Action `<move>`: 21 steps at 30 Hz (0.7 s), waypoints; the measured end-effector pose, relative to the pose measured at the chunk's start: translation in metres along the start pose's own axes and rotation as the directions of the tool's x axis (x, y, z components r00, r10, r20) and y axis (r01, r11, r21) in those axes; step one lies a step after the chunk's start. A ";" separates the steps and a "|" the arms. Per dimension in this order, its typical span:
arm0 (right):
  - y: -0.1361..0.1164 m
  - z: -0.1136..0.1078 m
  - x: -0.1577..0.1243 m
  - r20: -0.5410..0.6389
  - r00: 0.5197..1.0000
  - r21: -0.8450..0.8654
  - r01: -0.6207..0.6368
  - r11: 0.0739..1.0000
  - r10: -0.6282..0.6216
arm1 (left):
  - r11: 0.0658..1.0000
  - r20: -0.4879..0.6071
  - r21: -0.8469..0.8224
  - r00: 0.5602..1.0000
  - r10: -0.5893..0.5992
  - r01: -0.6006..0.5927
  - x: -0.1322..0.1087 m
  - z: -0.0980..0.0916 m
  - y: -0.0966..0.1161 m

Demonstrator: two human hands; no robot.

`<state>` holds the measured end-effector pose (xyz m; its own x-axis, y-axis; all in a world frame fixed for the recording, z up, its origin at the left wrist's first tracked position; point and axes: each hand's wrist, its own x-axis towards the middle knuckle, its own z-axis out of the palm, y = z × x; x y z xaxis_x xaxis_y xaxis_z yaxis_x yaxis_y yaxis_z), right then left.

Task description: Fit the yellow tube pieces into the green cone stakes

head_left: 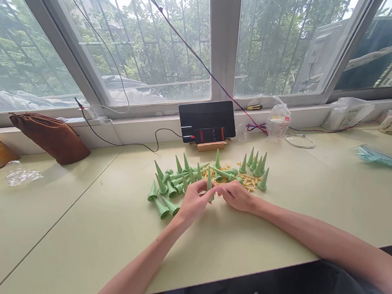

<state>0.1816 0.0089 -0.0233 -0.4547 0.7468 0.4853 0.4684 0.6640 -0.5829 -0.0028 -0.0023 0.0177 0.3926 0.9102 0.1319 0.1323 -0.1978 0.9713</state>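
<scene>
Bright, even daylight from windows point(161, 45); soft faint shadows on surface point(88, 246); sharp centre; strong wide-angle bending at edges; mild window glare.

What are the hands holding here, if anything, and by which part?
The left hand pinches a green cone near its wide lower end, tip upward. The right hand meets it at the fingertips; whether it holds anything cannot be told.

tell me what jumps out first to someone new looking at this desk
A heap of green plastic cone-shaped spikes sits mid-table before the window, some upright, some lying down, with small yellow plastic pieces scattered among them on the right. Just in front, the left hand and right hand meet around one green cone. Behind the heap a black tablet screen leans against the sill.
</scene>
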 end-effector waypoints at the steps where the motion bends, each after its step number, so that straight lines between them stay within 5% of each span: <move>1: 0.000 0.000 0.000 -0.054 0.998 0.000 -0.016 1.000 0.016 | 1.000 -0.008 0.004 1.000 0.001 0.000 0.000 0.000 0.000; 5: -0.002 -0.002 -0.001 -0.241 0.969 -0.008 -0.049 0.999 0.046 | 0.984 -0.017 0.158 0.996 0.084 -0.080 -0.001 0.001 -0.002; 10: -0.006 -0.002 -0.002 -0.321 0.947 -0.043 -0.007 0.999 -0.007 | 0.847 0.049 0.452 0.956 0.288 -0.279 -0.004 0.007 -0.009; 21: -0.016 0.001 -0.003 -0.341 0.904 -0.132 0.225 0.965 -0.258 | 0.786 0.170 0.521 0.943 0.287 -0.333 -0.004 0.005 -0.010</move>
<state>0.1747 -0.0043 -0.0157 -0.2731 0.5167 0.8115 0.4498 0.8142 -0.3670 -0.0016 -0.0057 0.0062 0.5631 0.7393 0.3693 0.4473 -0.6484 0.6160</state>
